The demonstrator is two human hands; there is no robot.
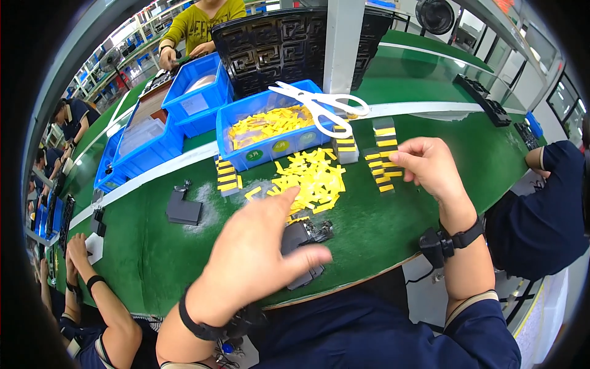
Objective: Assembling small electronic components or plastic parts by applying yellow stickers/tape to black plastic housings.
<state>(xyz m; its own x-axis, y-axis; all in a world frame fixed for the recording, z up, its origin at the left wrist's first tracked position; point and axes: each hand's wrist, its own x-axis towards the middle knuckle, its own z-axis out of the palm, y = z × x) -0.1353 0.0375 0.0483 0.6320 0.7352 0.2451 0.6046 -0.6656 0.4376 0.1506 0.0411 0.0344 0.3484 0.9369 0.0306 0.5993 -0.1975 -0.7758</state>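
My left hand, its thumb spread away from the fingers, hovers over a black plastic part near the table's front edge. It hides much of that part, and its fingertips reach the near side of a heap of small yellow pieces. My right hand has thumb and forefinger pinched at the edge of a dark strip carrying rows of yellow stickers. Whether a single sticker is between the fingertips is too small to tell. Another black part lies to the left on the green tabletop.
Behind the heap stands a blue bin of yellow pieces, with white scissors across its rim. Two more sticker stacks flank the heap. A grey post rises behind. Co-workers sit left and right; another stands opposite.
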